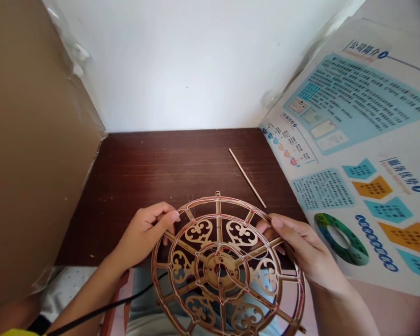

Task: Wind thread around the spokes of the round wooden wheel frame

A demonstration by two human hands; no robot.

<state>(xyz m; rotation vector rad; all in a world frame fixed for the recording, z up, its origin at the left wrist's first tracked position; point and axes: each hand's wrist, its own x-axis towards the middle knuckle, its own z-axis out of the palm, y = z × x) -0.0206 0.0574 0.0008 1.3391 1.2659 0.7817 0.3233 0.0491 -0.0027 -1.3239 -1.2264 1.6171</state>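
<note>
A round, gold-coloured openwork frame point(227, 266) with spokes, scroll ornaments and red thread wound along its rings is held tilted above the near table edge. My left hand point(145, 233) grips its upper left rim, fingers curled over a spoke. On the upper right rim, my right hand point(301, 245) pinches a spoke with thumb on top. Both hands are closed on the frame.
A thin wooden stick point(247, 177) lies on the dark brown table point(161, 163) beyond the frame. A brown cardboard panel point(31, 154) stands at the left, a white wall at the back, and a printed poster board point(364, 154) leans at the right. A black cable point(101, 310) crosses my lap.
</note>
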